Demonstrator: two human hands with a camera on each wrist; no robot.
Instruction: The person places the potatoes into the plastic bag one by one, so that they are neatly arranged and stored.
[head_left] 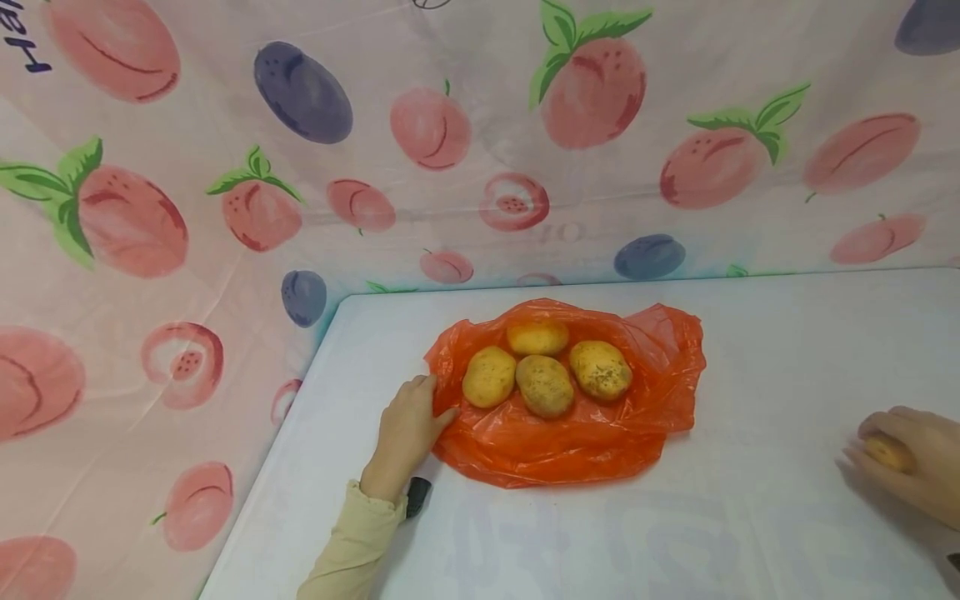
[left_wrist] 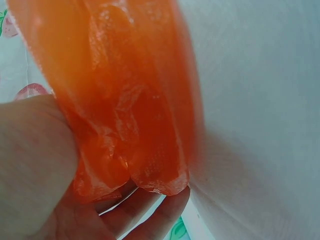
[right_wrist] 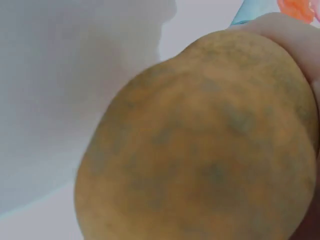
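Note:
An orange-red plastic bag lies spread open on the white table, and several potatoes sit grouped on it. At the bag's left edge my left hand holds the plastic. The left wrist view shows the bag's crumpled edge between my thumb side and my fingers. Far to the right, my right hand grips a single potato just over the table. That potato fills most of the right wrist view and hides most of the fingers.
The white table reaches back to a fruit-printed cloth, which also hangs along the left side. A black object shows at my left wrist. Faint lettering marks the table's front part.

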